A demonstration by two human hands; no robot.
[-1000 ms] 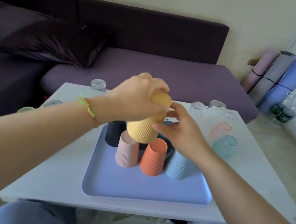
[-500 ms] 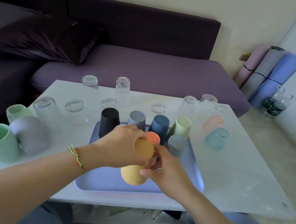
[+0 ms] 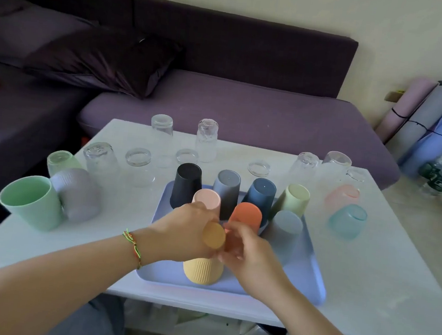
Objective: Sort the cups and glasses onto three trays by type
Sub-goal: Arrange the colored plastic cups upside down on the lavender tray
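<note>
Where the yellow cup [image 3: 202,270] stands upside down at the front edge of the tray [image 3: 309,280], the left hand [image 3: 185,234] is wrapped round its upper half, fingers curled on it. The right hand [image 3: 251,255] sits against the cup's right side, its fingers blurred; cannot tell whether they grip or only touch. Other upturned cups [image 3: 262,196] crowd the tray's far half.

Left hand [image 3: 183,231] grips, fingers curled; right hand [image 3: 250,255], fingers blurred, meets it.

Cup and tray colours
Yellow ribbed cup [image 3: 202,270], orange cup [image 3: 245,216], pink cup [image 3: 206,199] on lavender-blue tray [image 3: 311,261]; mint mug [image 3: 32,202], left of frame.
</note>
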